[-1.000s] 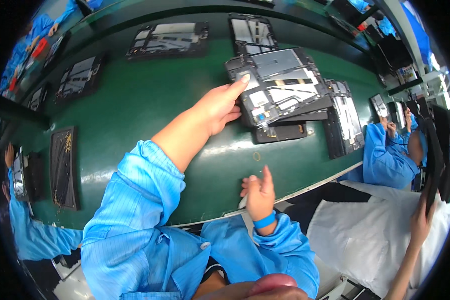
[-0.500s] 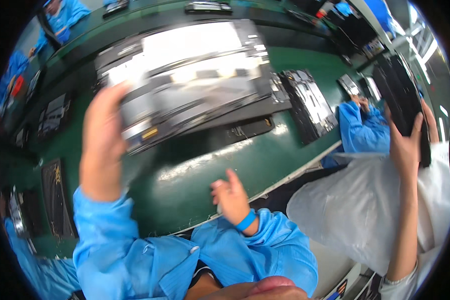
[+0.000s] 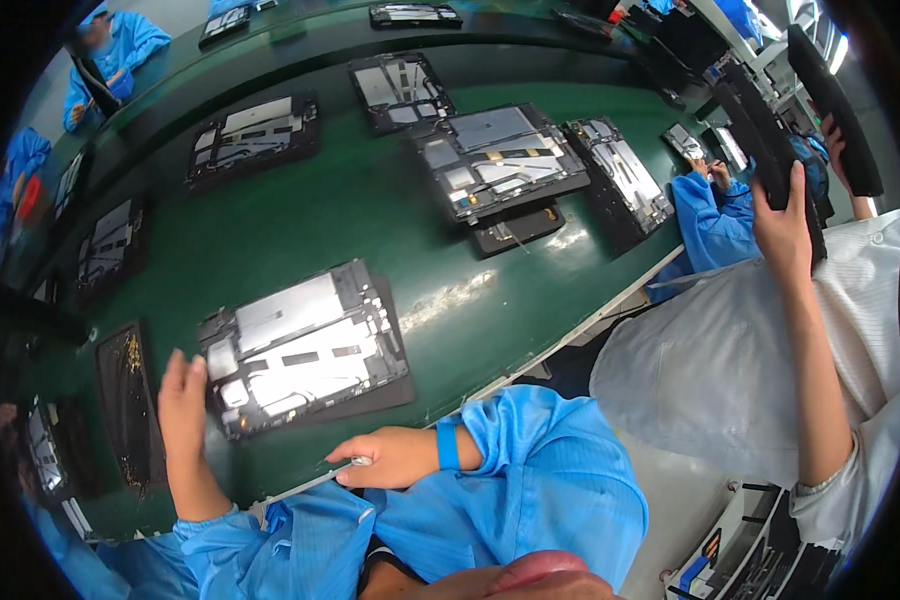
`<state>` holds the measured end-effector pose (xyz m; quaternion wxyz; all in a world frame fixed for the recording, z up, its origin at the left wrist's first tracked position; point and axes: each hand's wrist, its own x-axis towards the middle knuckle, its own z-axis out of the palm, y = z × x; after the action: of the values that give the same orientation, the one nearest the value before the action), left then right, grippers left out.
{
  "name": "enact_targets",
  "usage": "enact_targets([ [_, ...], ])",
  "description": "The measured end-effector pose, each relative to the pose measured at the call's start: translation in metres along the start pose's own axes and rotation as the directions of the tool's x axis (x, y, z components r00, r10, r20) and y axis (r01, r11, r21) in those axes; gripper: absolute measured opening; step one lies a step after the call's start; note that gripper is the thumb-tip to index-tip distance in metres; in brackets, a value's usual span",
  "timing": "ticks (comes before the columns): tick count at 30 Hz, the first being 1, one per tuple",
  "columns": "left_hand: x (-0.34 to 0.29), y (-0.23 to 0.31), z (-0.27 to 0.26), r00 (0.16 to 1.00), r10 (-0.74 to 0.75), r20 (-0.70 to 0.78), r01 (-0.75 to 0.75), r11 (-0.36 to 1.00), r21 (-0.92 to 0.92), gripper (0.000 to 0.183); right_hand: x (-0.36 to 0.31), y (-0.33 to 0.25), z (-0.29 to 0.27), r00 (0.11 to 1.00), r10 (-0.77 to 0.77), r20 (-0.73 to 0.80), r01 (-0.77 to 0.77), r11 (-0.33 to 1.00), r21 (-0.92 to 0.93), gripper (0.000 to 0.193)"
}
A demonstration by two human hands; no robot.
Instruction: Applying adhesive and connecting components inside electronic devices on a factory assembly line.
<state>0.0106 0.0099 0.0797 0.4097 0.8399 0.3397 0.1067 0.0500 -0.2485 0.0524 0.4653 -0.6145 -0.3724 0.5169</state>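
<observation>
An opened tablet, its silver battery and flat cables exposed, lies on the green bench right before me. A thin dark panel sticks out from under its right side. My left hand is beside the tablet's left edge, fingers raised and loosely extended, holding nothing. At the bench's front edge, my right hand, wearing a blue wristband, has one digit stretched out and the others curled. Something small and pale shows at its curled fingers; its kind cannot be made out.
More opened tablets lie around: one over a dark case, another to its right, several behind. A black tray with gold bits is at left. A co-worker in white stands at right, holding dark slabs.
The tablet raised in my left hand is now down on the bench in front of me, and that hand has let go. My right hand has drawn back left toward the bench edge.
</observation>
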Motion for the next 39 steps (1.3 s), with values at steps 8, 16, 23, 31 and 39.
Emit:
enact_targets([
  [8,0.04,-0.116,-0.077,0.899,0.074,-0.431,0.202,0.803,0.56,0.039,0.034,-0.016,0.011,0.999,0.03,-0.04,-0.029,0.999,0.022,0.043],
  [16,0.034,-0.111,-0.087,0.914,-0.065,-0.4,0.196,0.934,0.297,0.037,0.059,-0.02,0.011,0.975,0.219,-0.039,-0.22,0.975,-0.02,0.046],
  [23,0.019,-0.076,-0.083,0.789,0.303,-0.534,0.019,0.858,0.514,0.024,0.063,-0.012,0.019,0.963,0.184,-0.195,-0.164,0.98,0.114,0.038],
  [31,-0.025,-0.045,-0.045,0.631,0.776,-0.014,-0.65,0.538,0.537,0.017,0.068,-0.041,0.009,0.844,0.476,-0.247,-0.276,0.781,0.56,0.039],
  [39,-0.038,-0.029,-0.019,0.56,0.823,0.091,-0.771,0.478,0.421,0.022,0.077,-0.059,-0.001,0.909,0.261,-0.325,-0.149,0.932,0.331,0.029],
])
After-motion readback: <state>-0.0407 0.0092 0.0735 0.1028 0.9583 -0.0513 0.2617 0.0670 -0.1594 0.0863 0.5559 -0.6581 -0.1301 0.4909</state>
